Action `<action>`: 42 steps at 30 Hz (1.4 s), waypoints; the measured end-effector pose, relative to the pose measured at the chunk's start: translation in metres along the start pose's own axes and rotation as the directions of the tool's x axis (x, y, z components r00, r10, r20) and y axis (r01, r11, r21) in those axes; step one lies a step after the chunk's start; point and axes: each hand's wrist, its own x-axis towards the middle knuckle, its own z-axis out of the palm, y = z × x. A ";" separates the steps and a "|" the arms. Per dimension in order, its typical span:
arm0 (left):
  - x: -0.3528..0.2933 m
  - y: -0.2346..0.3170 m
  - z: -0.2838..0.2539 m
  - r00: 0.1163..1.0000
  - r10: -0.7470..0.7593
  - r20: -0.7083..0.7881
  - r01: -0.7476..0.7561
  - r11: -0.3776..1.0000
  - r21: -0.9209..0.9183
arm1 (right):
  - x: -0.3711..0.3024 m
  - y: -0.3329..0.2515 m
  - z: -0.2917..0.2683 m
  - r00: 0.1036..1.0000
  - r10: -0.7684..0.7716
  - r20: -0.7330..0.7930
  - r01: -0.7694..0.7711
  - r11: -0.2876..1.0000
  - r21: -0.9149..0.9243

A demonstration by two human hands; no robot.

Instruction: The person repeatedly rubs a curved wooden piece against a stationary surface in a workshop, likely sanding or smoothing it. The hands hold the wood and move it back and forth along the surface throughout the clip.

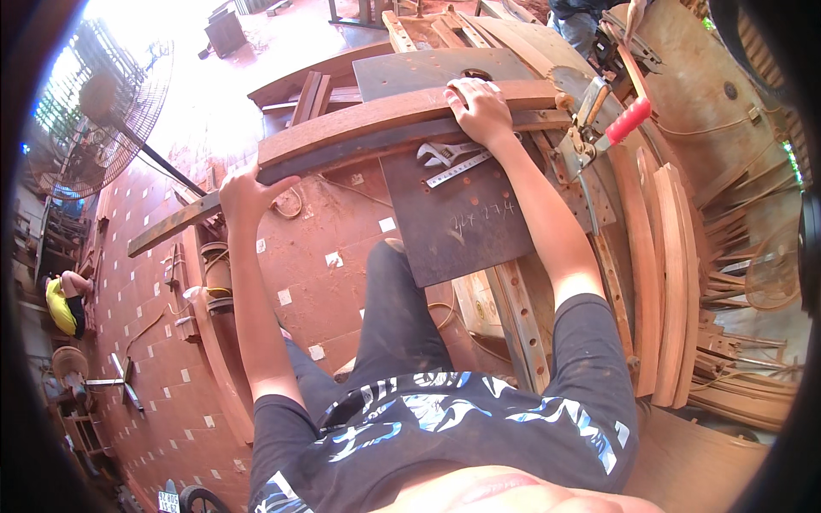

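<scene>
Curved reddish plank (359,121) runs across the upper middle of the frame, alongside a darker strip (342,152). Right hand (481,109)'s draped over it, fingers close together and curled on top. Left hand (248,195)'s at its left end, thumb stuck out; honestly can't tell about the other fingers. Wrench (443,154) and ruler (459,169) sit just below, on a dark plate (462,252).

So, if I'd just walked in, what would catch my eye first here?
Probably the long reddish wooden board across the upper middle, with the person's right hand on it and left hand at its left end. Next, the bright red handle stands out at upper right, and a large caged fan looms at upper left.
</scene>
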 end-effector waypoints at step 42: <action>-0.007 0.002 -0.004 0.961 0.175 -0.213 -0.183 0.983 -0.018 | -0.001 -0.012 -0.011 0.992 -0.020 -0.126 0.034 0.993 0.109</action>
